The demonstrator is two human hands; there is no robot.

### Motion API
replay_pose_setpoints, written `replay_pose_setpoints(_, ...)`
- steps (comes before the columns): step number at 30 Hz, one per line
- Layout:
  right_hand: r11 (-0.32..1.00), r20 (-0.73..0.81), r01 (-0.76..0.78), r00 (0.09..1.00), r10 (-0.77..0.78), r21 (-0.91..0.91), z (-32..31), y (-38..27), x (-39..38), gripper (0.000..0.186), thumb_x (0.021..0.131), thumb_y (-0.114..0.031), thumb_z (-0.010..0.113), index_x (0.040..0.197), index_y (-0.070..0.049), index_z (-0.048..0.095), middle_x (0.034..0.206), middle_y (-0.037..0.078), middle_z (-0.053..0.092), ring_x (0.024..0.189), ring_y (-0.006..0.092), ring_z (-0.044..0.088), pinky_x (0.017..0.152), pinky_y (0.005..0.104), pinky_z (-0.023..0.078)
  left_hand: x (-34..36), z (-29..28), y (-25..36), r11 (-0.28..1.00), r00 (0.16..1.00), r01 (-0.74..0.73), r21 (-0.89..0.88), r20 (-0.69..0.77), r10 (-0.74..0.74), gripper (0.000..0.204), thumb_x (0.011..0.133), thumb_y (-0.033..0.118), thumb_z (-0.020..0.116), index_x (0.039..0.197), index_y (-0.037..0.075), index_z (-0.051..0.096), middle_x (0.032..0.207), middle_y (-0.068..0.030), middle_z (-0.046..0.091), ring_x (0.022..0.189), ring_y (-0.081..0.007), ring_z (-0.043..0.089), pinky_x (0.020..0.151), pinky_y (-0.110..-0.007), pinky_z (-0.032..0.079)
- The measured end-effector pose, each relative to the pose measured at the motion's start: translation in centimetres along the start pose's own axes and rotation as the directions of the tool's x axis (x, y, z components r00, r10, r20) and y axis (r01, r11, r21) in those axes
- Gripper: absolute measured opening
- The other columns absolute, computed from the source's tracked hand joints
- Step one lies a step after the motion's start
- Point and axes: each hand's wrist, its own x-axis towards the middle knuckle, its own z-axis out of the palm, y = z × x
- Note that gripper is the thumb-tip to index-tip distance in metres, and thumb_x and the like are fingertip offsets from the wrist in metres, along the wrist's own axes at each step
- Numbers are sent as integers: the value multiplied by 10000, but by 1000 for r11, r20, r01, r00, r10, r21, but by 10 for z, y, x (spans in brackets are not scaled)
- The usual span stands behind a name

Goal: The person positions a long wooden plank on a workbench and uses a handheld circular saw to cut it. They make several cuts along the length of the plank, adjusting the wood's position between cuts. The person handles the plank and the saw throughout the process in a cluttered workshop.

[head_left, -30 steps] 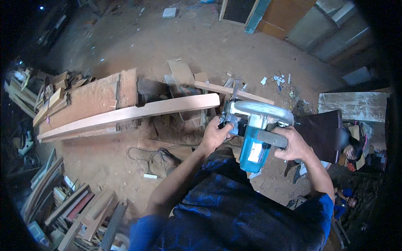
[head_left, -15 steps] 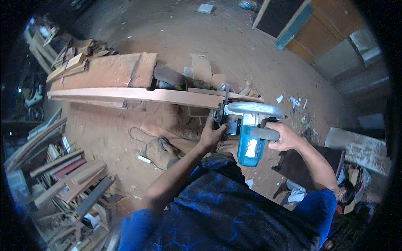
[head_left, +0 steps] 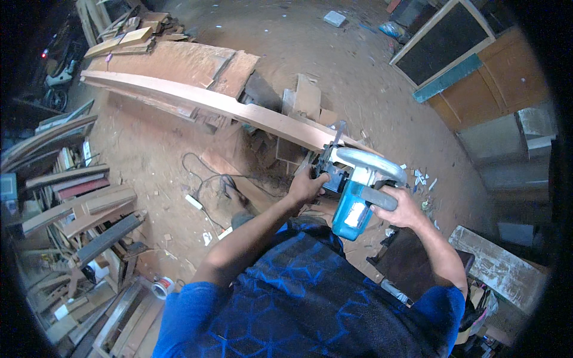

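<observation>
A teal circular saw [head_left: 352,212] with a pale metal blade guard rests at the near right end of a long wooden beam [head_left: 197,95]. My right hand [head_left: 401,206] is wrapped round the saw's dark rear handle. On the saw's other side, my left hand [head_left: 309,185] grips the edge of its dark base plate, thumb on top, close to the beam's end. The blade's underside and the place where it meets the wood are hidden by the guard and base.
A wide board [head_left: 179,62] lies beside the beam, with offcuts stacked on its far end. Stacked timber [head_left: 89,206] fills the left. A black cord [head_left: 209,173] loops over the dirt floor near my foot. Panels [head_left: 477,89] lean at the right, and a paint-marked board [head_left: 498,268] lies nearer.
The view has turned, so the beam now slants down to the right. The saw stays at the beam's end, tilted slightly in the picture, with both hands still on it.
</observation>
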Motion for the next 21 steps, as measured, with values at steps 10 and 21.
replay_pose_setpoints(10, 1000, -66, -6, 998, 6, -1, 9, -10, 6, 408, 808, -335, 813, 1058, -19, 746, 900, 198, 748, 841, 355, 749, 779, 438, 564, -8, -10, 14, 996, 997, 72, 44, -30, -71, 511, 943, 353, 780, 1240, -30, 618, 966, -100, 714, 721, -157, 689, 646, -338, 579)
replay_pose_setpoints(21, 999, -62, 17, 998, -19, -31, 13, -35, 12, 344, 823, -299, 810, 1019, -25, 738, 871, 152, 750, 804, 289, 745, 758, 416, 569, -5, -28, -3, 1000, 999, -9, 22, -49, 10, 547, 922, 442, 784, 1157, -25, 623, 960, -131, 744, 686, -174, 741, 690, -350, 585)
